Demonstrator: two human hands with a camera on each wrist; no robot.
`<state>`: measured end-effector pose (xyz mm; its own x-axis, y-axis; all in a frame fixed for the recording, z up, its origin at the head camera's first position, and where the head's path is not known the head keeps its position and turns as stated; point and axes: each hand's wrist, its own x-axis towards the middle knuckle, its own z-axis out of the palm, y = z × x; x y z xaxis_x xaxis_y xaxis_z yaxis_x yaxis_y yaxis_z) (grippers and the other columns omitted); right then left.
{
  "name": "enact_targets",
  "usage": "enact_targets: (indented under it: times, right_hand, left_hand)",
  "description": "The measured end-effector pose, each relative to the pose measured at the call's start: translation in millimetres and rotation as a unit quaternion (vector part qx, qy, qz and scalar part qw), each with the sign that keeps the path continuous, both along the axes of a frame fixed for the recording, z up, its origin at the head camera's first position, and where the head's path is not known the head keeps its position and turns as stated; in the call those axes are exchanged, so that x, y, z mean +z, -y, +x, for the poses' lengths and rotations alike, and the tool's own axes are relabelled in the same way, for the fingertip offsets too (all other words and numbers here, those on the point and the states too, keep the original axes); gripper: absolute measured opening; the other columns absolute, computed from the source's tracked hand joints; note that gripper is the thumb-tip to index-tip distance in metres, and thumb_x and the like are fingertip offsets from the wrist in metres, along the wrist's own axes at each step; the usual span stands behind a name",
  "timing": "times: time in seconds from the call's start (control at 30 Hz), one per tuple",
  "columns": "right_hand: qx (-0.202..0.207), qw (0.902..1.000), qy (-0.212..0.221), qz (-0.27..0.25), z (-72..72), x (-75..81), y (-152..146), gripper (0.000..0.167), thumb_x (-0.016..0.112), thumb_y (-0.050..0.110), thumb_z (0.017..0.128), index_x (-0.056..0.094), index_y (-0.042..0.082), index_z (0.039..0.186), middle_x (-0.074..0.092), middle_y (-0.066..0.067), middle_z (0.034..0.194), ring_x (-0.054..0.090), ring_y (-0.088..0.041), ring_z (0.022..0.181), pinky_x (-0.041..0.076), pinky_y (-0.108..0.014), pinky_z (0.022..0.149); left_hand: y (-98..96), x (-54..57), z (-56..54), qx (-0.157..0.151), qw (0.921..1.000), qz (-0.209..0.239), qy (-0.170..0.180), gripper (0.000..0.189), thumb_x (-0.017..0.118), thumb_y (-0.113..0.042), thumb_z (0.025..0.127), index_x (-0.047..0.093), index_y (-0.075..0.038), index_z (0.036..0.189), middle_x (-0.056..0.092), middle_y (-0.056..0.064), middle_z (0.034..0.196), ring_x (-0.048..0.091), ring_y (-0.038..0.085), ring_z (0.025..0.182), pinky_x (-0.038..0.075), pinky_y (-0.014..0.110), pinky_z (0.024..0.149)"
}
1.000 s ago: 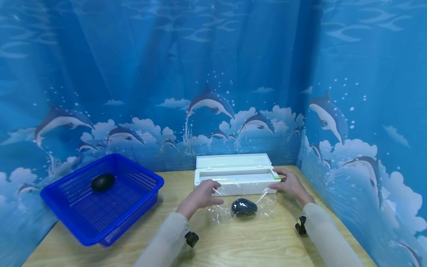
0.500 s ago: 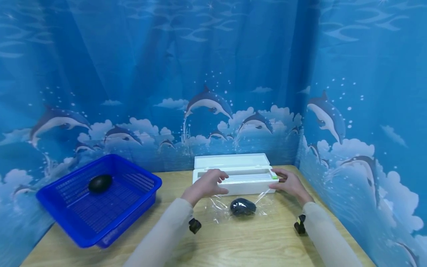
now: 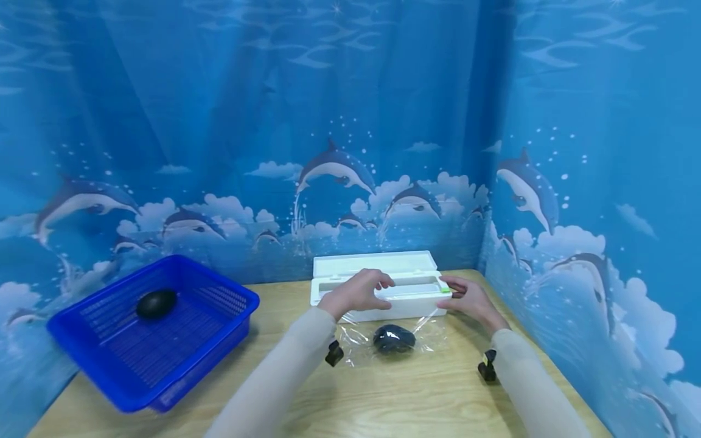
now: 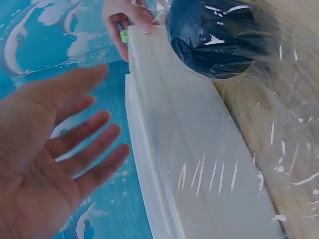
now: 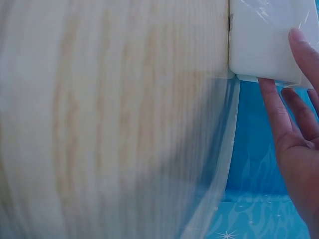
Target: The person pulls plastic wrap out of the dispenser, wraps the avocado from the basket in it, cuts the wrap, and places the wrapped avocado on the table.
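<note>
My left hand hovers over the front of a white cling film box, fingers spread and curved, holding nothing. In the left wrist view its palm and fingers stand apart beside the box. My right hand grips the box's right end, near a green tab; the right wrist view shows the thumb on the front face and fingers at the end. From the box, clear cling film hangs forward onto the table, draped over a dark, glossy, egg-shaped thing. The box's lid stands raised behind.
At the left a blue perforated plastic basket holds another dark, oval thing. Everything stands on a wood-grain table. A blue dolphin-print curtain rises right behind the box and along the right side.
My left hand has left the film's left side and moved up, right and forward over the box. The right hand keeps its place on the box end. The view has turned slightly right.
</note>
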<state>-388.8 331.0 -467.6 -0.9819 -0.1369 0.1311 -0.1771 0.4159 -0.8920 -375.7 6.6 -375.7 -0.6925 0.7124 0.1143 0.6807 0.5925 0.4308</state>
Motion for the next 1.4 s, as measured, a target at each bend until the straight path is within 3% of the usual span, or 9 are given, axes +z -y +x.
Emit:
enact_targets:
  times: [0.2, 0.4, 0.67, 0.77, 0.87, 1.0, 1.23, 1.4]
  right_hand:
    - [-0.005, 1.0, -0.002, -0.002, -1.7, -1.6, 0.6, 0.074, 0.087, 0.011, 0.083, 0.051, -0.005, 0.147, 0.052, -0.031, 0.149, 0.057, -0.048, 0.132, 0.057, -0.016, 0.085]
    - [0.005, 1.0, 0.004, -0.006, 0.0, -1.4, 1.7, 0.074, 0.084, 0.014, 0.086, 0.049, -0.004, 0.149, 0.05, -0.031, 0.151, 0.054, -0.049, 0.135, 0.057, -0.017, 0.084]
    - [0.014, 0.9998, -0.005, -0.015, 1.9, -3.8, -1.4, 0.072, 0.083, 0.011, 0.087, 0.048, -0.004, 0.149, 0.05, -0.031, 0.151, 0.054, -0.049, 0.135, 0.058, -0.016, 0.085]
    - [0.016, 0.9998, -0.011, -0.006, -0.1, -4.7, -2.0, 0.072, 0.082, 0.013, 0.088, 0.049, -0.003, 0.149, 0.049, -0.03, 0.152, 0.054, -0.049, 0.135, 0.06, -0.023, 0.091]
    - [0.013, 0.9995, -0.021, 0.018, -2.0, -5.0, -2.4, 0.071, 0.083, 0.017, 0.088, 0.05, -0.001, 0.149, 0.05, -0.028, 0.153, 0.054, -0.048, 0.135, 0.058, -0.037, 0.102]
    - [0.006, 0.9982, -0.041, 0.044, -3.1, -4.9, -1.1, 0.07, 0.084, 0.019, 0.087, 0.053, 0.0, 0.147, 0.055, -0.025, 0.15, 0.057, -0.045, 0.133, 0.052, -0.05, 0.11]
    - [0.012, 0.9986, -0.041, 0.031, -1.9, -5.0, -1.9, 0.071, 0.084, 0.014, 0.087, 0.051, -0.003, 0.148, 0.055, -0.027, 0.149, 0.058, -0.045, 0.133, 0.055, -0.047, 0.106]
    - [-0.002, 0.9976, -0.05, 0.047, -1.2, -4.6, -2.3, 0.069, 0.085, 0.015, 0.085, 0.054, -0.002, 0.145, 0.058, -0.026, 0.146, 0.06, -0.044, 0.131, 0.054, -0.047, 0.107]
  left_hand:
    - [-27.6, -1.3, -12.0, -0.036, 0.9982, -0.029, -0.038, 0.049, 0.077, -0.027, 0.094, 0.064, -0.005, 0.136, 0.069, 0.012, 0.134, 0.065, 0.027, 0.124, 0.053, 0.033, 0.107]
    - [-52.1, -2.3, -18.9, -0.049, 0.9927, -0.085, -0.071, 0.045, 0.069, -0.027, 0.099, 0.062, -0.011, 0.141, 0.065, 0.004, 0.142, 0.059, 0.02, 0.133, 0.046, 0.032, 0.116]
    - [-85.1, -13.3, -21.8, -0.062, 0.9818, -0.148, -0.101, 0.053, 0.065, -0.025, 0.097, 0.055, -0.021, 0.149, 0.057, 0.0, 0.151, 0.054, 0.02, 0.137, 0.046, 0.036, 0.117]
    - [-95.4, -16.2, -20.1, -0.053, 0.9764, -0.179, -0.108, 0.058, 0.063, -0.027, 0.098, 0.048, -0.025, 0.155, 0.049, -0.002, 0.159, 0.048, 0.021, 0.143, 0.044, 0.041, 0.119]
    - [-104.0, -16.8, -18.6, -0.047, 0.9698, -0.208, -0.118, 0.064, 0.061, -0.029, 0.099, 0.04, -0.028, 0.159, 0.042, -0.005, 0.164, 0.041, 0.02, 0.149, 0.04, 0.045, 0.122]
    - [-112.5, -17.2, -18.1, -0.047, 0.9682, -0.217, -0.115, 0.066, 0.061, -0.033, 0.1, 0.036, -0.031, 0.161, 0.04, -0.01, 0.165, 0.037, 0.019, 0.152, 0.035, 0.05, 0.125]
    - [-120.5, -19.4, -18.2, -0.065, 0.968, -0.215, -0.111, 0.058, 0.057, -0.041, 0.103, 0.041, -0.032, 0.158, 0.044, -0.013, 0.162, 0.04, 0.017, 0.149, 0.036, 0.052, 0.124]
    - [-121.4, -24.9, -20.0, -0.064, 0.9643, -0.223, -0.128, 0.061, 0.058, -0.039, 0.101, 0.041, -0.03, 0.158, 0.035, -0.012, 0.167, 0.036, 0.018, 0.153, 0.036, 0.052, 0.124]
